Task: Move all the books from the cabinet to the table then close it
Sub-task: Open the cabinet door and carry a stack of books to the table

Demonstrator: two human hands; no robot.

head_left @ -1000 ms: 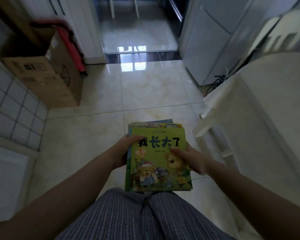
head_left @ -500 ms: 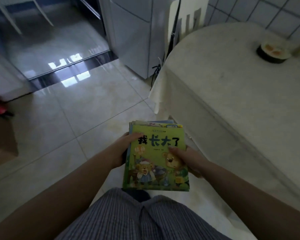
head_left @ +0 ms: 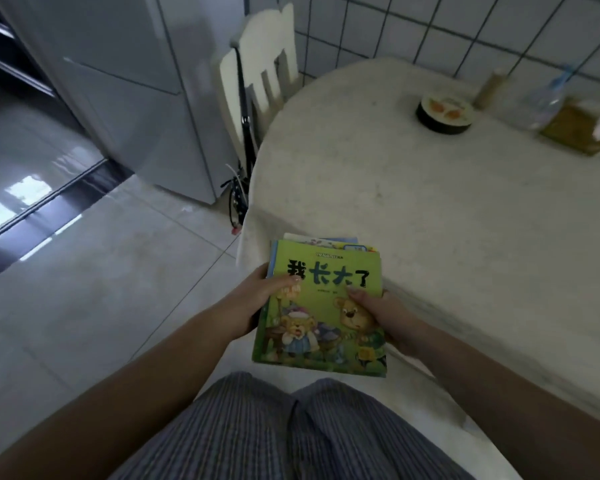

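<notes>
I hold a stack of thin picture books [head_left: 321, 306] in front of my body; the top one has a green cover with two cartoon bears and bold black characters. My left hand [head_left: 257, 299] grips the stack's left edge with the thumb on the cover. My right hand [head_left: 378, 315] grips the right edge, thumb also on top. The stack hovers over the near left edge of the table [head_left: 430, 209], which wears a pale cloth. The cabinet is out of view.
On the table's far right stand a round dark tin [head_left: 444, 112], a slim bottle [head_left: 489, 88], a clear bottle [head_left: 544, 98] and a yellowish container [head_left: 579, 129]. A white chair [head_left: 257, 74] and a grey fridge [head_left: 136, 91] stand behind the table's left end. Glossy tiled floor lies to the left.
My view has swung right from the floor and cardboard box to the table. The book stack, still held in both hands, now reaches over the table's edge.
</notes>
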